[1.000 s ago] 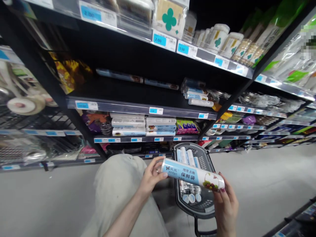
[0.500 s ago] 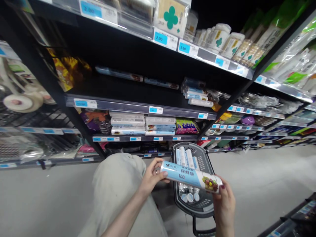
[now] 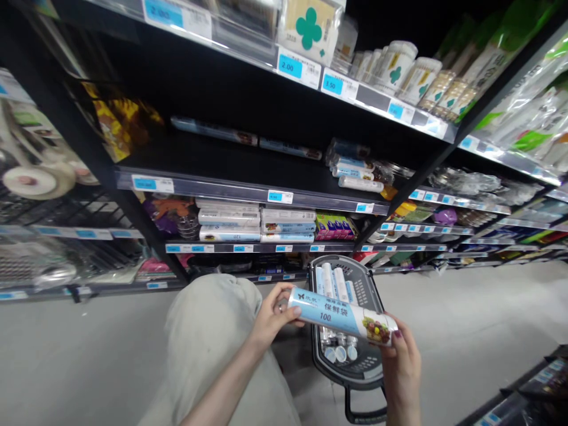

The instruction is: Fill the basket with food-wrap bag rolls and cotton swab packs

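Left hand [image 3: 275, 316] and right hand [image 3: 403, 355] each have fingers clamped on one end of food-bag roll [image 3: 339, 315], up over middle of shopping basket [image 3: 355, 379]. Roll turned since second ago: "100" shows whole now, fruit picture clearer. Other rolls [image 3: 327, 280] sit near basket's far and near edges.

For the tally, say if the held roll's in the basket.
Out: left hand and right hand hold the roll, partly hiding the basket.
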Available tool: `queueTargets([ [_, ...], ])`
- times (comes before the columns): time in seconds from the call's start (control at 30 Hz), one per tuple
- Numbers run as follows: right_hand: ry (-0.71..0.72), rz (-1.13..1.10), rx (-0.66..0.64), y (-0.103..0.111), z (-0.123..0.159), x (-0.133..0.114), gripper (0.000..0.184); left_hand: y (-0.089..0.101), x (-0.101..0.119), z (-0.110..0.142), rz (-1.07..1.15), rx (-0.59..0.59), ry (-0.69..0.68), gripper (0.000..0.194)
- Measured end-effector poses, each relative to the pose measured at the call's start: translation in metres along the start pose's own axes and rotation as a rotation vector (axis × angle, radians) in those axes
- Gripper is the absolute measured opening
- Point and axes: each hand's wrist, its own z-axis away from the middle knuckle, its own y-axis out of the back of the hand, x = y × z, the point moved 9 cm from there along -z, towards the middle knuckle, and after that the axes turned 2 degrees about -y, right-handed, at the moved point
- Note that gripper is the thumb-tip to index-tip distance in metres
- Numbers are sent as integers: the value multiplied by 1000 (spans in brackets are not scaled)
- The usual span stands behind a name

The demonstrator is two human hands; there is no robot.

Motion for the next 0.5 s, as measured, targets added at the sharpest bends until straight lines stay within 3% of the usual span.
queueTargets([
  [0.33,100,-23,-17,-4,7,-13,42,2,1,1,57,2,-37,53],
  [0.5,168,15,-3,0,10,-17,43,3,0,2,98,44,27,53],
])
